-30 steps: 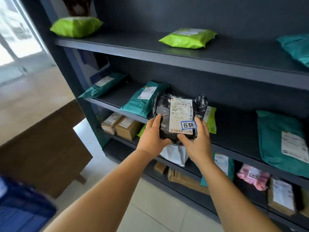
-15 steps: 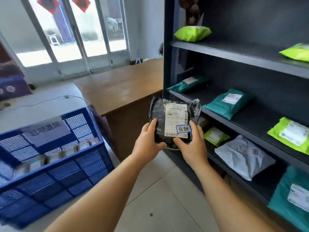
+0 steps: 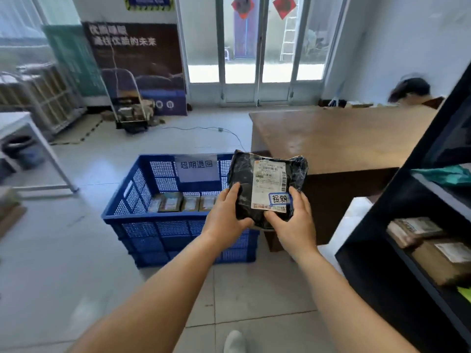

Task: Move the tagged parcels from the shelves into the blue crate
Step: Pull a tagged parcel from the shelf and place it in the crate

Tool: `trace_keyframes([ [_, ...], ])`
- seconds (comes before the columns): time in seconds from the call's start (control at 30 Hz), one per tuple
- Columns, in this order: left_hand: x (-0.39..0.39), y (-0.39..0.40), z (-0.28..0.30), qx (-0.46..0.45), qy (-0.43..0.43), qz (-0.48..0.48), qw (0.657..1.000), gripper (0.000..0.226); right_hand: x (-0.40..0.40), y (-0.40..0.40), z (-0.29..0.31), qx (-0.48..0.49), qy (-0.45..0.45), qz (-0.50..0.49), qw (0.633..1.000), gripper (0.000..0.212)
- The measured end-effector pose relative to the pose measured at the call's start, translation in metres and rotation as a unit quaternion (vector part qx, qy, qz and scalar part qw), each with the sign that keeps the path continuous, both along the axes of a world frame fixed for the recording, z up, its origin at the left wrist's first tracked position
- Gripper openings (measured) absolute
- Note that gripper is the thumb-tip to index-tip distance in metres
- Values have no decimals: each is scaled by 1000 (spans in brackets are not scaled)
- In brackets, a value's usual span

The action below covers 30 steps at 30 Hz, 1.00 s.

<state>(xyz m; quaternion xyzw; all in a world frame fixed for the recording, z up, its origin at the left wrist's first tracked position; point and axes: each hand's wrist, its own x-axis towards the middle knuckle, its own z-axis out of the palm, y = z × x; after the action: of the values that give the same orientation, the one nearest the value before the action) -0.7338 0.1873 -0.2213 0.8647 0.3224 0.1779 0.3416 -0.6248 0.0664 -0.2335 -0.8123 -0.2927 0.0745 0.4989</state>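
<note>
A black plastic parcel (image 3: pixel 244 174) with a white shipping label and a blue-edged handwritten tag is held upright in front of me. My left hand (image 3: pixel 225 220) grips its lower left edge, and my right hand (image 3: pixel 295 225) grips its lower right corner, thumb on the tag. Just beyond and to the left stands the blue crate (image 3: pixel 142 225) on the floor, with a paper sign on its far wall and several parcels (image 3: pixel 173 202) lying inside. The held parcel is above the crate's right end.
A brown wooden desk (image 3: pixel 344 141) stands right of the crate. The dark shelf unit (image 3: pixel 418 215) with boxes and a teal parcel fills the right edge. A white table (image 3: pixel 30 138), a hand trolley (image 3: pixel 130 108) and a floor cable lie further back.
My view has swung left from the shelves to the crate. Both hands keep the same grip on the black parcel, which now sits over the crate's right end.
</note>
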Motion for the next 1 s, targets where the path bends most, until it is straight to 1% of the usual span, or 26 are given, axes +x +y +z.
trace_keyframes([
  [0.2, -19, 100, -12, 16, 24, 78, 997, 93, -4, 118, -12, -2, 13, 74, 997, 80],
  [0.33, -20, 175, -18, -2, 41, 119, 992, 97, 0, 197, -17, -2, 43, 113, 993, 79],
  [0.43, -15, 230, -19, -17, 52, 131, 990, 97, 8, 254, -19, -10, 62, 139, 988, 79],
  [0.57, -15, 290, -21, -18, 70, 143, 987, 97, 18, 318, -20, -39, 61, 169, 983, 78],
  [0.67, -18, 331, -27, -30, 66, 155, 985, 97, 18, 365, -26, -62, 66, 191, 977, 80],
  [0.87, -26, 412, -54, -65, 69, 188, 978, 85, 12, 448, -47, -122, 74, 222, 964, 74],
  [1.0, -26, 476, -78, -84, 89, 183, 976, 84, 11, 510, -68, -135, 106, 219, 960, 75],
])
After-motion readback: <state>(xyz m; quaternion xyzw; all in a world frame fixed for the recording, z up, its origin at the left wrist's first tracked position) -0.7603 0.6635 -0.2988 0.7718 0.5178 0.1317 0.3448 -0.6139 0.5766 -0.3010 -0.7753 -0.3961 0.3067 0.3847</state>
